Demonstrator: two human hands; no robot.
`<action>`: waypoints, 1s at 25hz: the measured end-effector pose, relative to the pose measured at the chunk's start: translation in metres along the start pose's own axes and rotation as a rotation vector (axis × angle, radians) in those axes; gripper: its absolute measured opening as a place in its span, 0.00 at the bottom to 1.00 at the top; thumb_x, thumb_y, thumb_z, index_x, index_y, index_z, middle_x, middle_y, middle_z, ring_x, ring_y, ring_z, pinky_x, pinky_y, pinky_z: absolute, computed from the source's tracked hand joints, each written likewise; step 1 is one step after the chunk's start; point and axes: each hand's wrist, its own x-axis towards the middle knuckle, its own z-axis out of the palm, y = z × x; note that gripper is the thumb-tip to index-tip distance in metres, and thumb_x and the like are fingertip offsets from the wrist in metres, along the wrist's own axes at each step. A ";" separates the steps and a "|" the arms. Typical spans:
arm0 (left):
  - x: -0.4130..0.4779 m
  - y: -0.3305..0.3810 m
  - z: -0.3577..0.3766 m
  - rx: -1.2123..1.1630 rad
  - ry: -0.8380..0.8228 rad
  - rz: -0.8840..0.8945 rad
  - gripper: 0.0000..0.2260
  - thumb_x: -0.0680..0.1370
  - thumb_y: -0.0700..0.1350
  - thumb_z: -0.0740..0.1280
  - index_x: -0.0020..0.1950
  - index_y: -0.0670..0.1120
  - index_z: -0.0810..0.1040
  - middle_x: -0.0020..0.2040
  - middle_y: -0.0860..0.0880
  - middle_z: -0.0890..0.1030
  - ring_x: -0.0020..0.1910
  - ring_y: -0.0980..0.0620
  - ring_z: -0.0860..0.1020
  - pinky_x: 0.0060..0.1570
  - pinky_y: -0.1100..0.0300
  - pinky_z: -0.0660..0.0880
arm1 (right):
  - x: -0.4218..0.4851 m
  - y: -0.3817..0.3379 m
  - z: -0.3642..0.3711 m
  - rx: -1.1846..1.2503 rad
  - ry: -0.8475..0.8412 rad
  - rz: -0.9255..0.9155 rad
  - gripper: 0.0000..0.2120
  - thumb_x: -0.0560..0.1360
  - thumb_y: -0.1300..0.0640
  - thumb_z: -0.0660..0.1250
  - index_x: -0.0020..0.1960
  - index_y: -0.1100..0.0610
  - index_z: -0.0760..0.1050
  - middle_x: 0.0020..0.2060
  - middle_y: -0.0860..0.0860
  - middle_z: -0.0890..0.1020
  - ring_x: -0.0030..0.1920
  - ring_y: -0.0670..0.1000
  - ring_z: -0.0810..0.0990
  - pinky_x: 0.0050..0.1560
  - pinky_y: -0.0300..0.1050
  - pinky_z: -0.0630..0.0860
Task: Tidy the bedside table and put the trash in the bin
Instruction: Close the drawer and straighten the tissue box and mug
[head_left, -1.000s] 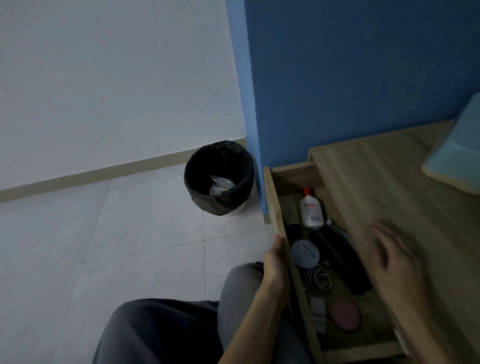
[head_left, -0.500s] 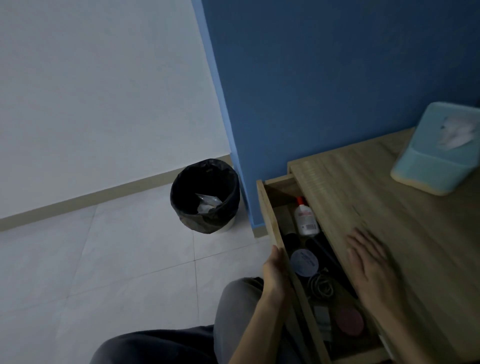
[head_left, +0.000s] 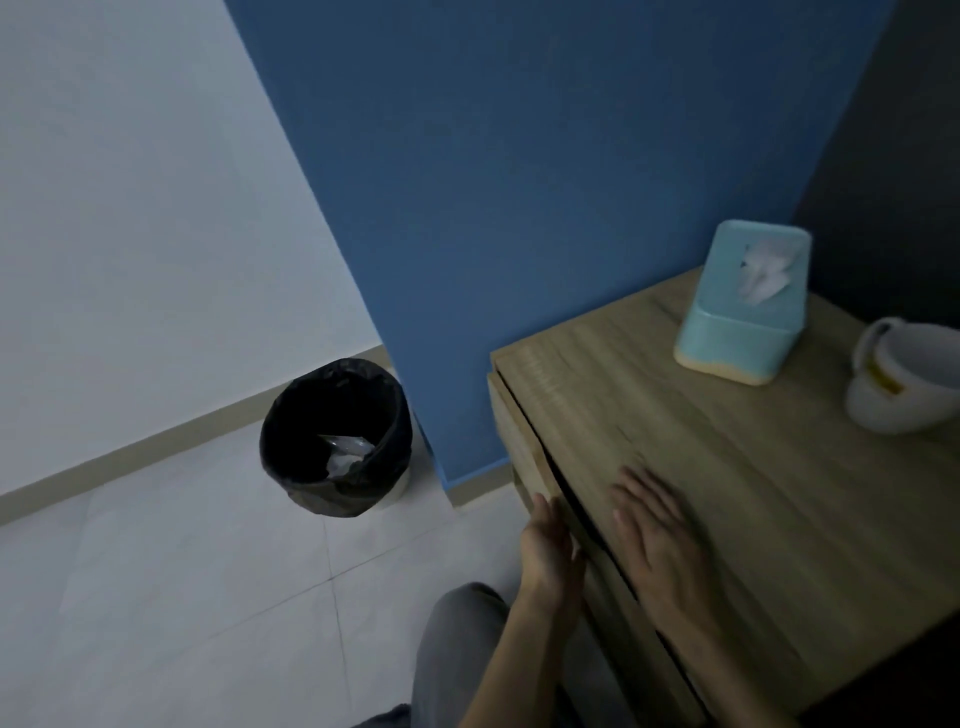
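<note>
The wooden bedside table (head_left: 769, 499) stands against the blue wall. Its drawer (head_left: 522, 447) is pushed almost fully in, with only a dark slit showing under the top. My left hand (head_left: 550, 551) presses flat against the drawer front, fingers together, holding nothing. My right hand (head_left: 660, 535) lies palm down on the tabletop near the front edge, fingers spread. A black-lined bin (head_left: 335, 436) sits on the floor left of the table, with crumpled clear and white trash inside.
A light blue tissue box (head_left: 743, 306) with a tissue sticking out stands at the back of the tabletop. A white mug (head_left: 904, 379) sits at the right edge. White floor tiles spread to the left; my grey-trousered knee (head_left: 457, 654) is below the drawer.
The drawer has slid from wide open to nearly shut, hiding the bottle, cable and other items inside. My left hand moved in with it. The view swung right, revealing the mug.
</note>
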 end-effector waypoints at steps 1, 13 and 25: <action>0.004 0.000 0.005 -0.005 0.001 -0.009 0.24 0.82 0.55 0.47 0.74 0.45 0.62 0.74 0.49 0.64 0.74 0.51 0.61 0.72 0.52 0.56 | 0.000 -0.001 -0.001 -0.006 0.004 -0.007 0.34 0.79 0.42 0.40 0.58 0.60 0.79 0.60 0.55 0.80 0.63 0.55 0.76 0.62 0.57 0.73; 0.038 0.027 0.039 0.513 0.215 0.605 0.24 0.76 0.36 0.63 0.70 0.49 0.64 0.70 0.45 0.69 0.69 0.44 0.67 0.69 0.47 0.63 | 0.014 0.070 -0.069 0.371 0.541 0.466 0.08 0.73 0.58 0.66 0.52 0.52 0.76 0.55 0.61 0.77 0.57 0.54 0.75 0.55 0.28 0.67; 0.125 0.061 0.210 1.672 -0.350 1.024 0.27 0.77 0.36 0.62 0.74 0.50 0.60 0.78 0.48 0.50 0.77 0.46 0.51 0.74 0.54 0.57 | 0.090 0.169 -0.124 0.468 0.527 0.722 0.48 0.61 0.58 0.78 0.73 0.52 0.55 0.70 0.55 0.68 0.67 0.56 0.70 0.64 0.59 0.70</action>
